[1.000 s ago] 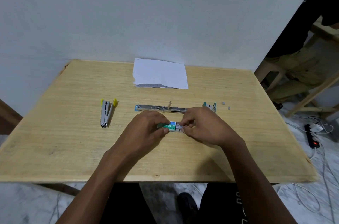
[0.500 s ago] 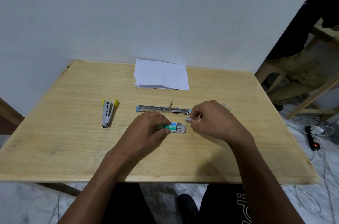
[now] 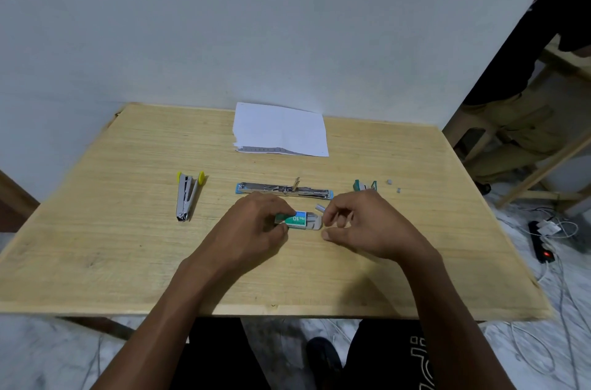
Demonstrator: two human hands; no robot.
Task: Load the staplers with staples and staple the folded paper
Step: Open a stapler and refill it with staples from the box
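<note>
Grainy wood table point(image 3: 128, 245) | left hand point(image 3: 252, 226) grips cardboard staple box point(image 3: 299, 219) | right hand point(image 3: 361, 226) pinches thin staple strip point(image 3: 319, 208)

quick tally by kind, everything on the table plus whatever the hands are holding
staplers: 3 (yellow-tipped stapler, flat-open stapler, teal stapler)
staple box: 1
staple strip: 1
folded paper: 1
small grey bits: 2
total: 8

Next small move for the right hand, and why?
Probably carry the staple strip held at the fingertips of the right hand up to the blue stapler just beyond. It lies opened flat, and the left hand holds the staple box.
</note>
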